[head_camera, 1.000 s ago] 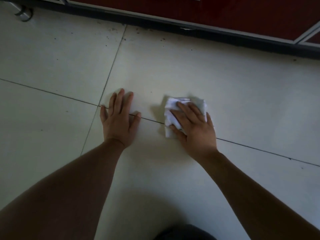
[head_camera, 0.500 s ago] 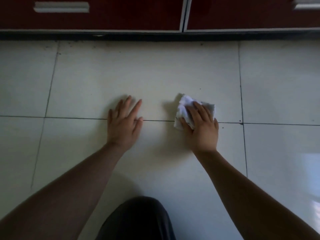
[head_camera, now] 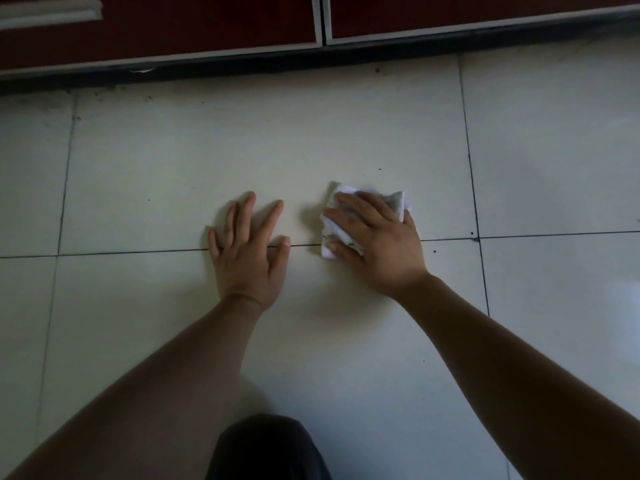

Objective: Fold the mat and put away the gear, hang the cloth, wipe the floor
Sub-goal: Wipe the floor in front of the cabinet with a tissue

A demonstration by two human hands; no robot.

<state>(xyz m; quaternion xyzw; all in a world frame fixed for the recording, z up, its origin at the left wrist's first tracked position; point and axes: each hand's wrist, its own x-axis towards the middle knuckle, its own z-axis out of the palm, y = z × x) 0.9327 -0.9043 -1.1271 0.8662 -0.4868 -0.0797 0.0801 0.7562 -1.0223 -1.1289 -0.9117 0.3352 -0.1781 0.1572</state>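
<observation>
A small crumpled white cloth [head_camera: 394, 202] lies on the pale tiled floor [head_camera: 207, 161]. My right hand [head_camera: 377, 244] presses flat on top of it with straight fingers, covering most of the cloth. My left hand [head_camera: 247, 251] rests flat on the floor a hand's width to the left, fingers spread, touching nothing else. Both hands sit across a dark grout line.
Dark red cabinet fronts [head_camera: 173, 26] with a black plinth run along the far edge of the floor. A white handle [head_camera: 48, 12] shows at the top left. My dark-clothed knee [head_camera: 270, 448] is at the bottom. Small dark specks dot the tiles.
The view has swung round, bringing the cabinets into sight. My right hand with the cloth has shifted slightly on the floor, while my left hand stays flat, fingers spread a little wider.
</observation>
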